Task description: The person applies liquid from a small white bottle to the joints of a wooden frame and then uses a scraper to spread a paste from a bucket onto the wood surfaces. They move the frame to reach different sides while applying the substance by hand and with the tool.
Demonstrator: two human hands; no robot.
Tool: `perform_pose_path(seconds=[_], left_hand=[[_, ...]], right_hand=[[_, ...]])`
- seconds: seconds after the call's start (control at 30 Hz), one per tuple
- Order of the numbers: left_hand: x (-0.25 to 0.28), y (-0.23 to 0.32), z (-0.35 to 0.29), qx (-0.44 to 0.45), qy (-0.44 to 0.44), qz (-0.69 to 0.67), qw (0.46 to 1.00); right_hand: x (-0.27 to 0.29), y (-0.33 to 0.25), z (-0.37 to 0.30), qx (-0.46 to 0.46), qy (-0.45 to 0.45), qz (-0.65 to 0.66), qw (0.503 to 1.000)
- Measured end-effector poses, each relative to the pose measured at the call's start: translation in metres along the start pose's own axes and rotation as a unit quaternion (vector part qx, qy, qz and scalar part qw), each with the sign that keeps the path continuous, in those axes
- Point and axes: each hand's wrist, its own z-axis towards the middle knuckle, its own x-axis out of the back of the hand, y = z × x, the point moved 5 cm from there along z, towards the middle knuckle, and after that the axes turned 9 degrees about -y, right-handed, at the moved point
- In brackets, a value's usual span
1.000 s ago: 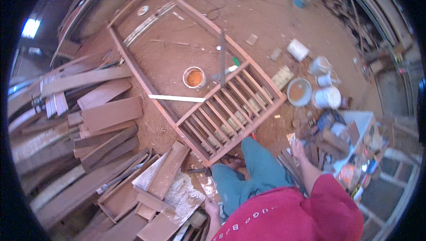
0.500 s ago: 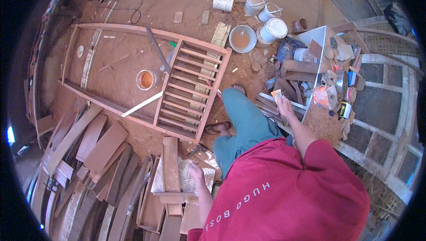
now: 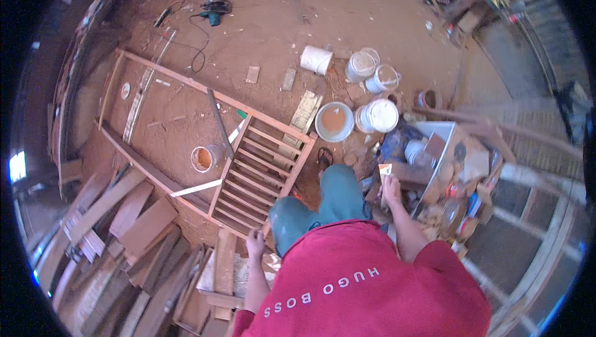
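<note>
My right hand (image 3: 391, 189) is closed on a small flat orange-and-white piece (image 3: 385, 169), which sticks up past the fingertips; its kind is unclear. That hand is above the right knee, left of the cluttered bench. My left hand (image 3: 255, 242) appears near the bottom corner of a wooden frame (image 3: 290, 180) with several slats across one end. Whether it touches the frame cannot be told, and its fingers are too small and blurred to read. The frame lies on the floor in front of my legs, a dark strip (image 3: 220, 125) and a pale strip (image 3: 196, 188) set across its corners.
A tub of orange paste (image 3: 201, 159) sits inside the frame. Several white buckets (image 3: 380, 115) and a basin (image 3: 320, 127) stand ahead. Stacked boards (image 3: 148, 225) fill the left; a cluttered bench (image 3: 444, 169) stands right. A corded power tool (image 3: 214, 14) lies far off.
The view has tilted toward the far floor. My left hand has moved from over the board stack up to the frame's corner. My right hand still holds the small piece, now farther from the bench.
</note>
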Motion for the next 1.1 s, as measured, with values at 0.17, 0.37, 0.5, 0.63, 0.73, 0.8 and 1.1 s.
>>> perform_pose_path(seconds=[0.17,0.37,0.5,0.63,0.73,0.8,1.1], left_hand=[[-0.012,0.123,0.032,-0.061,0.001,-0.017,0.998],[-0.002,0.171,0.065,-0.037,0.04,0.011,0.998],[0.0,0.172,0.11,-0.009,0.038,0.038,0.998],[0.007,0.184,0.176,-0.028,-0.052,0.083,0.995],[0.023,0.193,0.235,0.041,-0.075,0.029,0.996],[0.051,0.244,0.283,0.017,-0.1,0.034,0.994],[0.3,0.442,0.439,-0.09,0.116,-0.18,0.973]], right_hand=[[0.052,-0.079,0.059,-0.158,-0.053,0.201,0.965],[0.066,-0.101,0.132,-0.091,-0.069,0.192,0.975],[0.07,-0.137,0.178,-0.126,-0.05,0.237,0.962],[0.065,-0.14,0.265,-0.042,0.076,0.209,0.974],[0.053,-0.21,0.333,-0.074,0.059,0.316,0.944],[0.05,-0.185,0.402,-0.018,0.154,0.29,0.944],[-0.052,-0.523,0.546,-0.057,-0.014,0.331,0.942]])
